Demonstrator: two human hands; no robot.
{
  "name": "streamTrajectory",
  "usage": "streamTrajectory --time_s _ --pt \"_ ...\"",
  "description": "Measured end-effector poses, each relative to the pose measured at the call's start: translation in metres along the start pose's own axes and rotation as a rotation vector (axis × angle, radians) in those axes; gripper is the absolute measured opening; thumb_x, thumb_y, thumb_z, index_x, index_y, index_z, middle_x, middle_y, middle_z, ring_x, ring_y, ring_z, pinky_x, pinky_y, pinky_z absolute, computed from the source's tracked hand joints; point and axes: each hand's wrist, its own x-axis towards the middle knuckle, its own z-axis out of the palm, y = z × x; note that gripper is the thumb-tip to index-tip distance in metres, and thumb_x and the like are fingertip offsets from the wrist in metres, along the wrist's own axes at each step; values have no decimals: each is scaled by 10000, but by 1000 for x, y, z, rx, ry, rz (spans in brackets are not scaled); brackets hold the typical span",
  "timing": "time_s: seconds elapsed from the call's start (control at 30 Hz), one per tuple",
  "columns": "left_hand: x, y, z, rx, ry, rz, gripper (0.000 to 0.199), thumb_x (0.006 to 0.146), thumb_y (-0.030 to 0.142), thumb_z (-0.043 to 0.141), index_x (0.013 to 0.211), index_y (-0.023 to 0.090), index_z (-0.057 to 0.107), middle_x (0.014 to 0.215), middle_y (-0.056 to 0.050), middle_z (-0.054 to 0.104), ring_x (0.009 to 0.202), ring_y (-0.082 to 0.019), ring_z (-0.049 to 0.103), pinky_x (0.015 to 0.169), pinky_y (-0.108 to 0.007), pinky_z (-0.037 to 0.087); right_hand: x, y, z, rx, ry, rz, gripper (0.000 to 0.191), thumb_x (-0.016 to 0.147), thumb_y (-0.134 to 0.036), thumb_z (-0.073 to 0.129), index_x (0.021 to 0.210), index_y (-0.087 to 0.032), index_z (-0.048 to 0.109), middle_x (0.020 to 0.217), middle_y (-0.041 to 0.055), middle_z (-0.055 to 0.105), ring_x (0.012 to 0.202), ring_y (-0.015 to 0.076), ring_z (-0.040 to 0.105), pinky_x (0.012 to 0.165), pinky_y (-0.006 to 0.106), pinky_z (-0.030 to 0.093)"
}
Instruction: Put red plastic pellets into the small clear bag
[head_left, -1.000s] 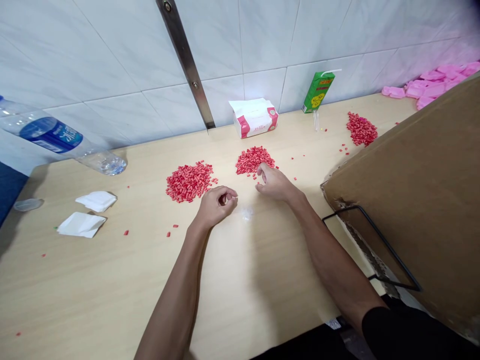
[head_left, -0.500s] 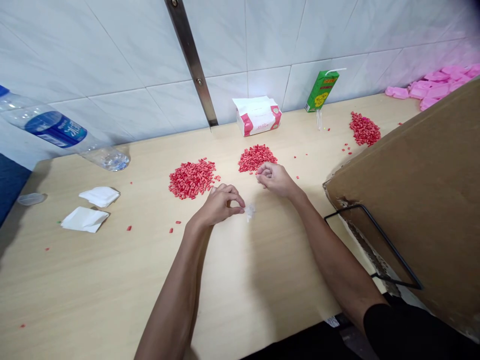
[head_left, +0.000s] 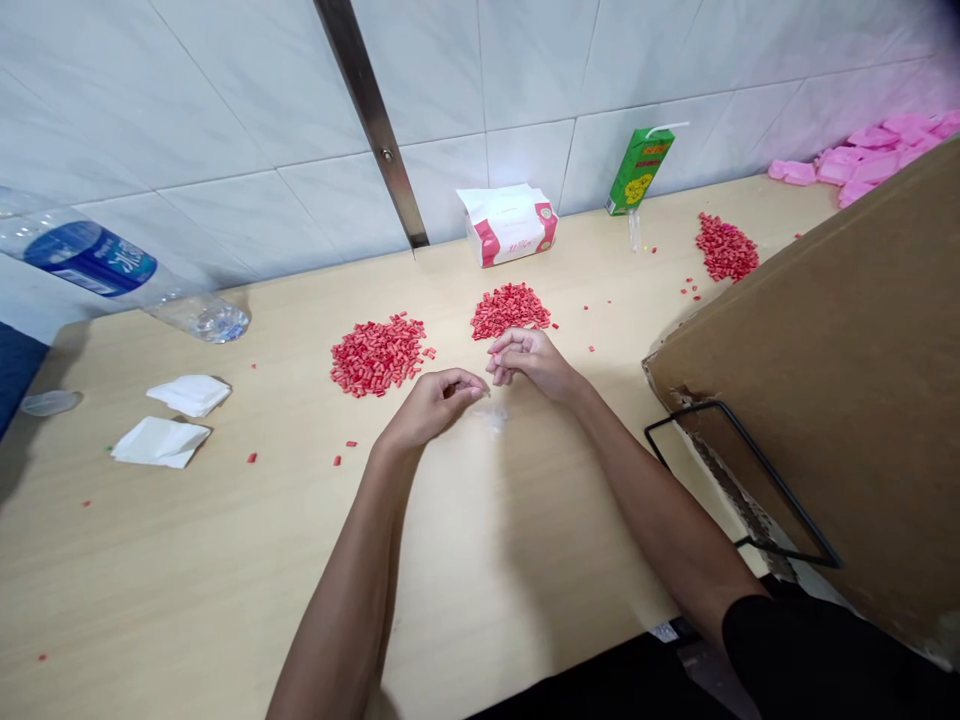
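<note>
My left hand (head_left: 444, 403) is pinched closed at the middle of the table, over some small clear pieces (head_left: 493, 416); what lies between its fingertips is too small to name. Close by on the right, my right hand (head_left: 527, 360) has thumb and forefinger together on a tiny red bit that I cannot make out clearly. Its fingers are just in front of a pile of small red pieces (head_left: 509, 309). A second red pile (head_left: 377, 355) lies beyond my left hand, to the left.
Along the wall stand a tissue pack (head_left: 514, 227) and a green drink carton (head_left: 639, 172). A cardboard box (head_left: 825, 380) with a black wire handle fills the right. Folded tissues (head_left: 161, 441) and a bottle (head_left: 97, 262) are on the left. Another red pile (head_left: 725, 248) lies back right.
My right hand has moved left and toward me, away from the middle red pile, and its fingertips are now close to those of my left hand. The view has shifted slightly.
</note>
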Motion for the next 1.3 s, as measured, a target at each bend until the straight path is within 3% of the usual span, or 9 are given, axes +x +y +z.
streamTrajectory --time_s 0.1,0.23,0.43,0.57,0.87,1.0,1.17,1.3 --pt "1 0 2 -96 48 16 317 749 458 731 870 166 732 672 -41 643 540 -125 524 474 -229 385 -2 0 -4 6 -49 11 337 689 -336 776 857 -129 569 742 47 707 576 145 662 541 245 516" --pt "6 -2 8 -328 132 11 370 645 414 828 886 153 723 776 -86 715 686 -183 664 643 -291 536 -3 -1 -9 -7 -112 10 369 679 -365 811 802 -126 560 708 47 698 560 144 655 534 243 516" --pt "14 -9 20 -453 387 59 397 637 431 839 871 141 700 772 -92 730 714 -212 706 769 -370 578 -5 -7 -6 -31 -156 91 240 715 -268 736 833 -111 598 667 44 688 503 129 625 488 215 491" --pt "16 -9 29 -415 540 116 389 711 440 789 962 156 702 859 -91 745 838 -218 720 881 -382 560 -5 -9 -1 -47 -221 174 231 725 -213 661 915 -82 658 637 36 676 463 116 595 469 207 481" --pt "11 0 46 -217 680 186 304 786 367 729 993 144 727 969 -93 734 941 -225 707 904 -351 553 -7 -12 1 25 -329 231 348 747 -253 673 1042 -68 657 657 37 688 476 116 604 477 202 480" --pt "10 -3 45 -148 686 218 291 815 333 701 1047 157 704 975 -75 727 951 -211 699 912 -347 544 -8 -13 1 40 -343 235 367 740 -244 677 1059 -65 645 656 41 688 478 122 610 482 208 487" --pt "9 -4 37 147 740 358 122 833 293 681 807 179 717 867 -43 710 860 -181 662 852 -317 520 -8 -11 -1 27 -329 226 399 748 -258 674 1090 -58 634 662 47 688 485 126 613 485 215 488" --pt "10 -4 32 159 663 335 203 883 319 605 817 179 736 858 -49 713 824 -175 648 809 -305 511 -7 -10 -2 19 -320 202 384 759 -254 657 1094 -68 636 670 47 689 494 124 612 482 211 476"
